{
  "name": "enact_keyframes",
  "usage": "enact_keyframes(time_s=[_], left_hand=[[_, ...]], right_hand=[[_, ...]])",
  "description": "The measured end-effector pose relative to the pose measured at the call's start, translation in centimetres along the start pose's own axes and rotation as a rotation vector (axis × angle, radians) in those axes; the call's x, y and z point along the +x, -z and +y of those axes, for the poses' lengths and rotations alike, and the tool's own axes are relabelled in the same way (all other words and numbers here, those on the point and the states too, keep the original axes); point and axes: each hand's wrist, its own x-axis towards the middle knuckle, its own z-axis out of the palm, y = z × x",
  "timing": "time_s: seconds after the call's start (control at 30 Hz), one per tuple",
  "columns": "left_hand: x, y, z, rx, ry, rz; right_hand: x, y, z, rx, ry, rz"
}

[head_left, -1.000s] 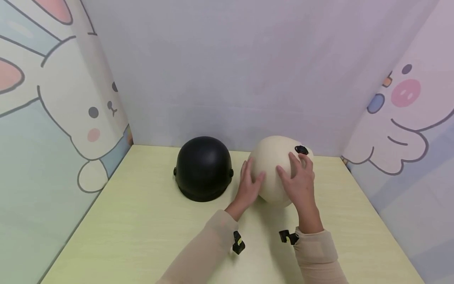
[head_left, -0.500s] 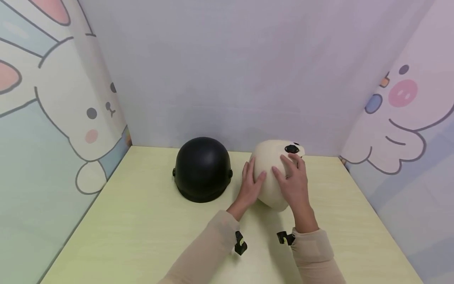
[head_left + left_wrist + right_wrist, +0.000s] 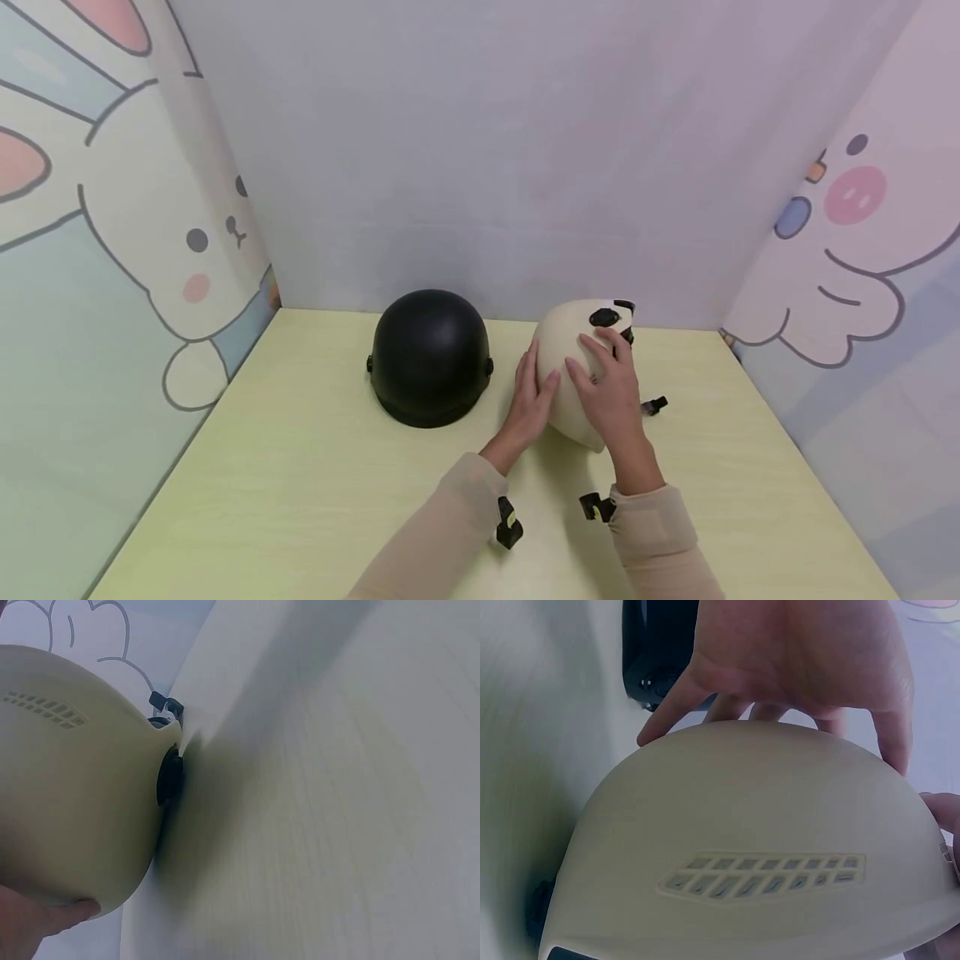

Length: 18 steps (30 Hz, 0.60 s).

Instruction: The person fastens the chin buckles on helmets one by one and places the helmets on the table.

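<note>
A cream helmet is tilted on its side at the right, between both hands. My left hand grips its left side with fingers spread along the shell, and in the right wrist view the left hand's fingertips press the dome. My right hand holds the right side, fingers bent over the shell. Slotted vents and a black round fitting show on the helmet. A black buckle hangs out beyond my right hand. The helmet's inside is hidden.
A black helmet stands dome up just left of the cream one. Both are on a pale yellow table. A plain cloth backdrop rises behind, with cartoon-printed cloths on both sides.
The cream helmet has turned in my hands and come slightly nearer, its black fitting shifting left. The strap buckle has come into sight. My right hand has moved left with it; the black helmet stays put.
</note>
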Motion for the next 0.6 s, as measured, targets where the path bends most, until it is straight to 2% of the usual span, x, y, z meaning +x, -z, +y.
enact_keyframes(time_s=[0.37,0.6], left_hand=[[-0.18,0.41,0.27,0.009,0.025,-0.013],[-0.10,0.85,0.45,0.017,0.037,-0.014]], right_hand=[[-0.28,0.41,-0.28,-0.018,-0.027,-0.065],[-0.42,1.02,-0.39,0.005,-0.069,-0.076]])
